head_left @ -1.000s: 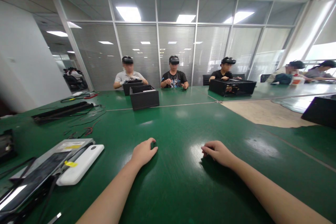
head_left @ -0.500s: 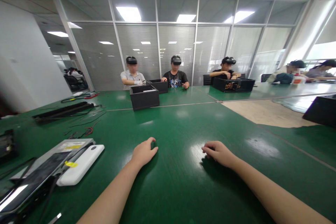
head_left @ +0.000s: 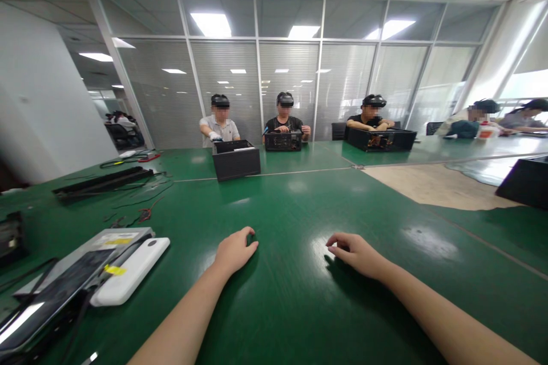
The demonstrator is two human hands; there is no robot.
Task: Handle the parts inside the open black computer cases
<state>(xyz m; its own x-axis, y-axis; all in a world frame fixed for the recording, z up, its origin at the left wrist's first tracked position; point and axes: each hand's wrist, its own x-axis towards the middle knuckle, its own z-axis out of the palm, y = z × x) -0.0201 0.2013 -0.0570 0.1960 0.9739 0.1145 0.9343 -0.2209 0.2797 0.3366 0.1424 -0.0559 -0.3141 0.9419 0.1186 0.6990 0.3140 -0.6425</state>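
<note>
My left hand (head_left: 234, 251) rests palm down on the green table (head_left: 291, 205), fingers loosely curled and close together, nothing visible in it. My right hand (head_left: 355, 252) lies about a hand's width to its right, also on the table top, fingers curled under with nothing seen in them. Bare green surface lies between the two hands. The nearest object to my left hand is a white slab-shaped device (head_left: 131, 271) lying against a flat grey metal unit (head_left: 81, 265) at the lower left.
A black open case (head_left: 236, 161) stands mid-table beyond my hands. Three people with headsets sit at the far side with black cases (head_left: 380, 140). A long black strip (head_left: 100, 181) and loose wires (head_left: 143, 208) lie at the left. Another black case (head_left: 523, 182) sits at the right edge.
My hands have stayed in place; the view shifted slightly. Across the table, the person on the left passed a black case rightward to the middle person.
</note>
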